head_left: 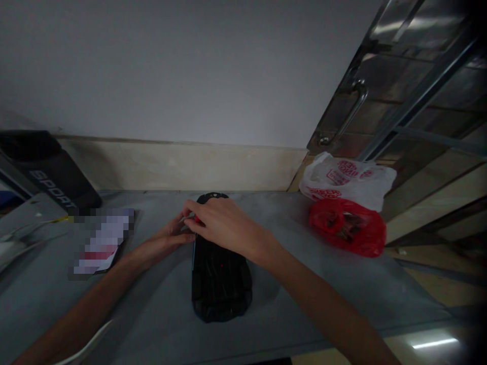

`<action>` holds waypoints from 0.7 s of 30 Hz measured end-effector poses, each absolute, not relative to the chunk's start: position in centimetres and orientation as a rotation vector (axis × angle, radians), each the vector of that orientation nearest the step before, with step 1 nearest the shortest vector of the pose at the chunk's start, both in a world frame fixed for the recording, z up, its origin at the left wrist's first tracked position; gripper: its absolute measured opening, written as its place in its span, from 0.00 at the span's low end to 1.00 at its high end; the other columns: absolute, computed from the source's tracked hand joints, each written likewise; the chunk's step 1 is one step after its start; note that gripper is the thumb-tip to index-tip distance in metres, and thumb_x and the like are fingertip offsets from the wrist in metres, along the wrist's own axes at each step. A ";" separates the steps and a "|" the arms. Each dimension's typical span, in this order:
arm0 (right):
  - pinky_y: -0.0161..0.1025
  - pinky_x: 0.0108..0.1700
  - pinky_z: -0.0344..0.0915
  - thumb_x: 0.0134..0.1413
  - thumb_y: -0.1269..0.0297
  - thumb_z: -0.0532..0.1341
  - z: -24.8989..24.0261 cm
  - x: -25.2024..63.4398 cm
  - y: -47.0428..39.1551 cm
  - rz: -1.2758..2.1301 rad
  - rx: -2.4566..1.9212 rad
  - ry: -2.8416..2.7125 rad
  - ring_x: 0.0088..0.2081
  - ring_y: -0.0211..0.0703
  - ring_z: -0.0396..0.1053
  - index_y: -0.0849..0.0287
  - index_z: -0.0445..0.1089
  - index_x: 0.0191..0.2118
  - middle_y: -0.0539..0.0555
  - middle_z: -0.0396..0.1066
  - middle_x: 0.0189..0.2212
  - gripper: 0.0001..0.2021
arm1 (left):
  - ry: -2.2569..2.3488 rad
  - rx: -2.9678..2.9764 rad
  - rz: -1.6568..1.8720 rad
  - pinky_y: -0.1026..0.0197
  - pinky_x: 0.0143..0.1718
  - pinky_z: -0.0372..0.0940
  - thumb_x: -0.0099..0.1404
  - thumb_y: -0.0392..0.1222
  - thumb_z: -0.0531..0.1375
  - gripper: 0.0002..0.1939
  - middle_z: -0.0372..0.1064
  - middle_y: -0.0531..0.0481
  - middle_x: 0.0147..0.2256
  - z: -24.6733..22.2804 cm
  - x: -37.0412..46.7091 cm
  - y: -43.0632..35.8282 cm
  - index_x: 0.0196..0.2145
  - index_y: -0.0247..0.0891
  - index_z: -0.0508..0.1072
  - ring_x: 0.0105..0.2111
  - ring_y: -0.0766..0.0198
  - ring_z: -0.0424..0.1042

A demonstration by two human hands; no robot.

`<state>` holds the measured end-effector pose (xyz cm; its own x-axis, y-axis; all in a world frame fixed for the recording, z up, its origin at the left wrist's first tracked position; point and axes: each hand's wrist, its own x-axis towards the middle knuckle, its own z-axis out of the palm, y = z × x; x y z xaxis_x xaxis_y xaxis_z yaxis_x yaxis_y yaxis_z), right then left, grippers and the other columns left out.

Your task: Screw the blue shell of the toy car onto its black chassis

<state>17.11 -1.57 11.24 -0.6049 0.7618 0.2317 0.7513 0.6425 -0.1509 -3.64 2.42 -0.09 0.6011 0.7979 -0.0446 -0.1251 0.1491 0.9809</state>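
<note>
right hand (224, 223): curled over toy car (218, 284), grip unclear | left hand (174, 234): beside it, hold unclear | red bag (367, 235): by surface (297, 309) right edge

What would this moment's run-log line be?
left hand: at left edge of black object; right hand: over its far half; red bag: in front of white bag
</note>
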 end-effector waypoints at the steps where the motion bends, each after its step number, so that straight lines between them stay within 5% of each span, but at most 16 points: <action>1: 0.41 0.40 0.62 0.71 0.61 0.55 11.3 17.2 -1.6 0.084 -1.215 -2.588 0.40 0.46 0.75 0.57 0.69 0.54 0.56 0.79 0.39 0.12 | 0.676 1.242 0.747 0.47 0.67 0.59 0.62 0.38 0.70 0.41 0.67 0.47 0.66 -0.1 -3.7 2.4 0.69 0.53 0.63 0.69 0.46 0.61; 5: 0.39 0.40 0.62 0.66 0.68 0.57 11.3 17.4 -1.5 0.156 -1.132 -2.611 0.41 0.44 0.74 0.57 0.67 0.57 0.55 0.78 0.42 0.15 | 0.702 1.236 0.743 0.45 0.68 0.58 0.61 0.38 0.71 0.41 0.62 0.47 0.69 -0.1 -3.7 2.4 0.68 0.55 0.62 0.70 0.45 0.59; 11: 0.40 0.38 0.59 0.71 0.63 0.55 11.2 17.2 -1.5 0.065 -1.187 -2.623 0.38 0.45 0.75 0.54 0.72 0.52 0.53 0.79 0.36 0.11 | 0.679 1.246 0.736 0.41 0.70 0.54 0.61 0.38 0.71 0.30 0.69 0.47 0.65 -0.3 -3.8 2.6 0.61 0.49 0.72 0.69 0.44 0.61; 16: 0.41 0.40 0.62 0.65 0.69 0.57 11.6 17.8 -1.8 0.075 -1.104 -2.647 0.42 0.46 0.74 0.60 0.68 0.54 0.57 0.78 0.43 0.14 | 0.668 1.212 0.741 0.41 0.70 0.53 0.62 0.36 0.70 0.33 0.61 0.45 0.70 0.0 -3.6 2.3 0.62 0.49 0.69 0.69 0.46 0.62; 21: 0.40 0.39 0.61 0.71 0.64 0.55 11.5 17.6 -1.4 0.075 -1.172 -2.645 0.41 0.46 0.75 0.55 0.69 0.54 0.55 0.79 0.40 0.11 | 0.683 1.199 0.718 0.45 0.68 0.55 0.62 0.36 0.70 0.34 0.64 0.48 0.68 0.1 -3.6 2.4 0.63 0.50 0.67 0.70 0.46 0.59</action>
<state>17.64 -1.42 11.50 -0.6467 0.7352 0.2029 0.7225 0.6758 -0.1460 -3.64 2.36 0.12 0.6005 0.7947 -0.0888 -0.1277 0.2050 0.9704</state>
